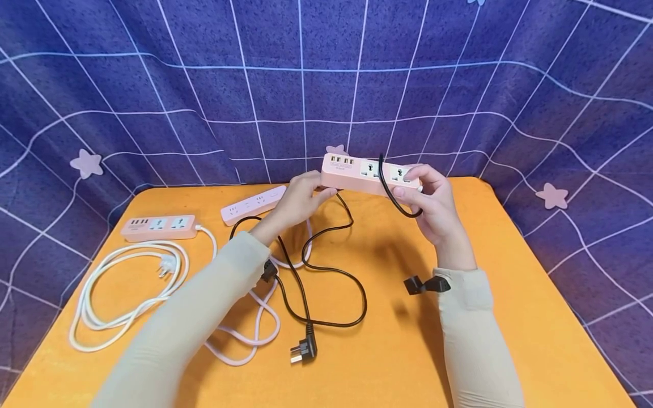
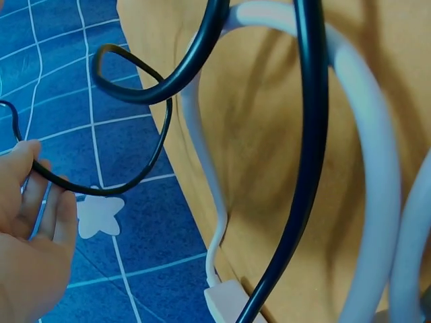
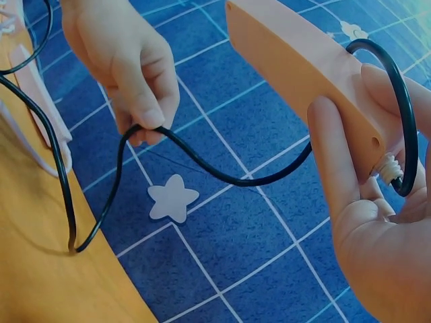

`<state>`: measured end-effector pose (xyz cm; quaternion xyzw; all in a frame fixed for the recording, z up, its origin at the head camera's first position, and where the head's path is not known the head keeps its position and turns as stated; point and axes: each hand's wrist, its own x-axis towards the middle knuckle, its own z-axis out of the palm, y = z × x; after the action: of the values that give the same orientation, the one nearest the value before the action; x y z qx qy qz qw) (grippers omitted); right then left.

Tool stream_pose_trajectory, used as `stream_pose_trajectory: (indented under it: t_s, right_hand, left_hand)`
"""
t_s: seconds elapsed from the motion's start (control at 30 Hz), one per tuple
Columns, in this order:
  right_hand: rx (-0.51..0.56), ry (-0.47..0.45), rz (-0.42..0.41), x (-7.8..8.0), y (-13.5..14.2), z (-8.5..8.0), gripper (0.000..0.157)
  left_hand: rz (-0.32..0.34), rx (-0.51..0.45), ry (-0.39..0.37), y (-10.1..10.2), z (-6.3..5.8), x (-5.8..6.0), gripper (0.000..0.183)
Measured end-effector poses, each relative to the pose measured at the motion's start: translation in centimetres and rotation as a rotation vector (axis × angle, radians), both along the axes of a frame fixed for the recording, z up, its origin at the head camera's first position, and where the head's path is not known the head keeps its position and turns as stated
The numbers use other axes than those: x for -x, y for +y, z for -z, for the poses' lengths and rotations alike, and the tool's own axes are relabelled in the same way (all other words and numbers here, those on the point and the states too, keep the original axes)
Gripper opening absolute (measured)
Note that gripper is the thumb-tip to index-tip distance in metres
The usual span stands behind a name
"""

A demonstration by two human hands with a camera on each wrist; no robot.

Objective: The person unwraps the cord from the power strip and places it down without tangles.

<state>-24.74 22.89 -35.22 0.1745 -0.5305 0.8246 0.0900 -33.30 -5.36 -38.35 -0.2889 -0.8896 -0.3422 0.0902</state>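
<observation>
My right hand [image 1: 436,201] grips one end of a pink power strip [image 1: 352,180], raised above the far part of the table. Its black cord [image 3: 236,180] leaves that end and loops over the strip's sockets. Between thumb and fingers, my left hand [image 3: 131,74] pinches the cord, apart from the strip, as the right wrist view shows. From there the cord drops to the table in loose bends, and its black plug [image 1: 306,345] lies near the middle. In the left wrist view, black cord loops cross close in front of the camera.
On the left lies another pink power strip [image 1: 158,228] with a coiled white cord [image 1: 87,306] and white plug [image 1: 167,264]. A pale pink strip [image 1: 252,205] lies behind my left forearm, a lavender cord [image 1: 240,340] near it. A grid-patterned curtain [image 1: 326,90] borders the orange table [image 1: 510,317].
</observation>
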Motion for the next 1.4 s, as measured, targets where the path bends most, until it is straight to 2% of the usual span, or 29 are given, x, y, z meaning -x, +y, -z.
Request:
stream_pose_trajectory:
  t_s: [0.33,0.5,0.8,1.07,1.4]
  right_hand:
    - [0.014,0.027,-0.060,0.2,0.3,0.3,0.040]
    - [0.017,0.054,-0.107,0.3,0.4,0.4,0.041]
    - [-0.019,0.025,-0.107,0.4,0.7,0.7,0.040]
    - [-0.059,0.013,-0.116,0.7,1.2,1.2,0.039]
    - [-0.074,-0.031,-0.081,0.7,1.1,1.4,0.039]
  left_hand:
    - [-0.021,-0.021,0.085,-0.3,-0.9,0.1,0.008]
    - [-0.029,-0.054,0.142,-0.4,-1.7,0.2,0.013]
    - [-0.047,-0.076,0.132,-0.7,-3.8,0.8,0.013]
    - [-0.038,-0.097,0.143,-1.0,-6.0,0.3,0.018]
    - [-0.034,-0.133,0.165,-1.8,-7.7,-0.5,0.020]
